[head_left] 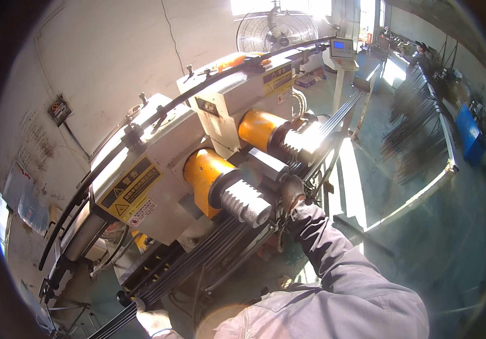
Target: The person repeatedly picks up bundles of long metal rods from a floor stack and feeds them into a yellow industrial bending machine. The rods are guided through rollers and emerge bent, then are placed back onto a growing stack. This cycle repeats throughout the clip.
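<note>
A bundle of long, thin dark metal rods [209, 257] runs slantwise from the lower left, along the front of a bending machine, to the upper right. At its near left end my left hand [152, 321], pale in the sunlight, closes on the rods, with its fingers partly hidden beneath them. My right hand [292, 191], dark and partly in shadow, grips the same bundle between the machine's two heads; its fingertips do not show clearly. Close to it are a grey metal block [266, 164] and a threaded steel end piece [247, 204] on an orange cylinder [206, 176].
A second orange cylinder [261, 129] stands further along the machine. Beyond it are a control box [342, 48] with a blue screen and a large fan [277, 35]. To the right, a rack rail [442, 118] borders a heap of dark rods [415, 130]. A blue panel [471, 134] stands further right.
</note>
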Demonstrator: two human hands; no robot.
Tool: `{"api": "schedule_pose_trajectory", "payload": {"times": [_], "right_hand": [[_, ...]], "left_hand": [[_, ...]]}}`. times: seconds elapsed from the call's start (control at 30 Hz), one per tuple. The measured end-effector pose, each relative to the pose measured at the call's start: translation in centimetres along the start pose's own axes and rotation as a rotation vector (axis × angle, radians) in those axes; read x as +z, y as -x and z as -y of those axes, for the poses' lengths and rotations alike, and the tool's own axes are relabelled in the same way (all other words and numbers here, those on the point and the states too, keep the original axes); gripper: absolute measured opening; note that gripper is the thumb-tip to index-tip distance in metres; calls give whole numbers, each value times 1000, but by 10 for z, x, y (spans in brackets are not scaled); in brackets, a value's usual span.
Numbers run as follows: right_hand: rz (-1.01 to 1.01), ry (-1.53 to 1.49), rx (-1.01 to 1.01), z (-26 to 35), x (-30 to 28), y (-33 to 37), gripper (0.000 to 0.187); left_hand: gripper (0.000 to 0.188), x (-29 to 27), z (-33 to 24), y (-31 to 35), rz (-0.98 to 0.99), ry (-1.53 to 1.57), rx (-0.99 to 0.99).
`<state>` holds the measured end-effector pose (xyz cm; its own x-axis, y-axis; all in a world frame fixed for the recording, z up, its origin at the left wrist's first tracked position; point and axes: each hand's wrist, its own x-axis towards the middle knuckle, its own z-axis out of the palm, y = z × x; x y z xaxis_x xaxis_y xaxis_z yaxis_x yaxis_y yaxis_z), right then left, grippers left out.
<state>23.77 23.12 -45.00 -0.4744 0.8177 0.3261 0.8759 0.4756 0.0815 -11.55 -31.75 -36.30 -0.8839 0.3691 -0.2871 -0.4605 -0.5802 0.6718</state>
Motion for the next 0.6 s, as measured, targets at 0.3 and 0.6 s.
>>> {"api": "schedule_pose_trajectory", "payload": {"times": [0.3, 0.6], "right_hand": [[200, 62, -11, 14, -57, 10, 22], [-132, -661, 389, 18, -48, 17, 22]], "left_hand": [[45, 14, 40, 22, 52, -32, -99], [42, 71, 98, 50, -109, -66, -132]]}}
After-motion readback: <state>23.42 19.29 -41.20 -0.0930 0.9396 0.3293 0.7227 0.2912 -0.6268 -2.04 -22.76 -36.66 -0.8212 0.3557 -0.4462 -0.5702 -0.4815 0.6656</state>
